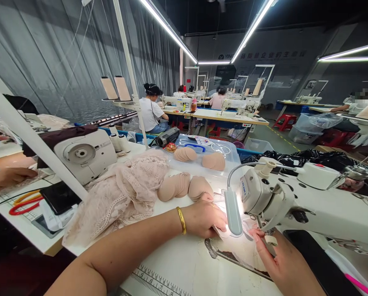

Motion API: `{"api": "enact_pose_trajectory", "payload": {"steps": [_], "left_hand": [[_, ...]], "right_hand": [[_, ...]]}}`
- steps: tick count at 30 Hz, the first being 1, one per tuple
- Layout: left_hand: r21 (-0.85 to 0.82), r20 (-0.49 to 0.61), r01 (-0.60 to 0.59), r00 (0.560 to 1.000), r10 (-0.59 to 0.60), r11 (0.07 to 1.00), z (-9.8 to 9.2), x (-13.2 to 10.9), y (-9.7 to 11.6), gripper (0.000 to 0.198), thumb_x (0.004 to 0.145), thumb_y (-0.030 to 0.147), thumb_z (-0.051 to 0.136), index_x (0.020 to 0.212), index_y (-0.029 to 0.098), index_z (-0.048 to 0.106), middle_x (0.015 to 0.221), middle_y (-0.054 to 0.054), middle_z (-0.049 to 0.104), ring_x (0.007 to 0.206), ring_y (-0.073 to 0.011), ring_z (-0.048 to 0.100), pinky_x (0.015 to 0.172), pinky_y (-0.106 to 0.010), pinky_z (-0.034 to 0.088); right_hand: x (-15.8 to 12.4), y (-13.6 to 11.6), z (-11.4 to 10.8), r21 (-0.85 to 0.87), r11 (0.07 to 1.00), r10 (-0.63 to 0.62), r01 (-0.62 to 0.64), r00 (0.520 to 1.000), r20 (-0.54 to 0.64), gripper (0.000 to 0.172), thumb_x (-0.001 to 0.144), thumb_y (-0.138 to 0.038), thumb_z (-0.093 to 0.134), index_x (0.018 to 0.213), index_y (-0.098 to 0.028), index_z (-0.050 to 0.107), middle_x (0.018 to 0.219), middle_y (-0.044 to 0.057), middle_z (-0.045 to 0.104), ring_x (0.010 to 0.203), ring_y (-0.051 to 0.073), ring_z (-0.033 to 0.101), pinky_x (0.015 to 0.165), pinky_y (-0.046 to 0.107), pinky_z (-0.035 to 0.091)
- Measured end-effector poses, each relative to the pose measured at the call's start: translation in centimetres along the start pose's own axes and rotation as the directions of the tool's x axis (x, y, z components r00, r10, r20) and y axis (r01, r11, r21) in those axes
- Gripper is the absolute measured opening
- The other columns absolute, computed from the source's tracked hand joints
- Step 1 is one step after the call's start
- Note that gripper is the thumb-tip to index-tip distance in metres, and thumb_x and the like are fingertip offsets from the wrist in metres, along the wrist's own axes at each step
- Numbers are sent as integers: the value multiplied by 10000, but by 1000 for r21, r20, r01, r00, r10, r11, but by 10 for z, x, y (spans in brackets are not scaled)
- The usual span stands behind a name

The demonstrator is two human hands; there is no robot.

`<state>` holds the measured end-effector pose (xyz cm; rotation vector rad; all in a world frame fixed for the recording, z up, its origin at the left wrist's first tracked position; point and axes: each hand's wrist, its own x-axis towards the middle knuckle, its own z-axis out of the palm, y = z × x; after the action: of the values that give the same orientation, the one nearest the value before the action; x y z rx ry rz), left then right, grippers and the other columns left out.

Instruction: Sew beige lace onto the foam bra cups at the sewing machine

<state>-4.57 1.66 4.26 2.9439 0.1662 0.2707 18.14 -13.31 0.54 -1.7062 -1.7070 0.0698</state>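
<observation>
A gooseneck lamp (234,216) hides the middle of the pale pink fabric (223,234) at the sewing machine's (322,193) needle area. What shows spans crosswise between the hands on a white tabletop (177,263), in a tube-lit workshop — its full long axis is unclear. Left hand (204,216) half-curled on it, grip hidden — right hand (282,255) pinching its edge.

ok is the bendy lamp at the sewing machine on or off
On: a bright white glow shows around the lamp and lights the pale cloth at the left hand.
</observation>
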Motion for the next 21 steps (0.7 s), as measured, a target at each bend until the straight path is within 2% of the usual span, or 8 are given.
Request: {"api": "enact_pose_trajectory", "payload": {"steps": [3,5,9,12,19,21], "left_hand": [[15,-14,-6,1000,6,1000,1,-1,-1,92,844,143,637,778,202,660,910,17,747,852,-171,608,785,-382,240],[37,-22,-15,1000,16,999,2,-2,-1,79,840,144,638,810,209,671,904,14,742,868,-178,612,775,-378,239],[86,-49,-11,999,15,996,8,-3,-1,27,856,202,652,838,207,671,945,-9,743,906,-204,621,768,-380,241],[108,-71,-1,997,8,994,13,-3,-1,97,904,256,622,834,203,662,985,-20,743,907,-209,620,783,-397,243],[209,-86,-11,996,30,978,19,-5,4,113,863,280,681,792,195,659,881,-21,707,778,-194,587,840,-427,266],[225,-101,-23,994,47,974,19,-7,7,125,858,274,683,767,192,659,865,-18,700,766,-193,581,860,-441,271]], "right_hand": [[-2,1,1,-2,1000,2,-2,1000,-4,248,1071,-463,383,1045,-299,567,1005,46,752,763,226,713,576,324,523],[-2,10,2,-22,1000,-17,17,1000,5,245,1069,-466,395,1056,-297,572,995,55,754,814,237,735,577,322,541],[-1,36,3,-61,986,-150,154,986,68,206,1050,-440,476,1053,-274,598,999,95,776,918,263,777,525,297,564],[1,46,4,-53,971,-225,231,969,105,196,1043,-398,502,1118,-254,613,1024,113,787,916,260,790,577,290,610],[0,32,9,-89,946,-315,311,948,-36,202,1063,-417,472,1092,-269,606,954,75,796,837,243,793,726,324,643],[0,30,9,-101,928,-364,359,931,-29,180,1064,-398,475,1101,-275,601,946,64,797,808,238,793,743,326,640]]}}
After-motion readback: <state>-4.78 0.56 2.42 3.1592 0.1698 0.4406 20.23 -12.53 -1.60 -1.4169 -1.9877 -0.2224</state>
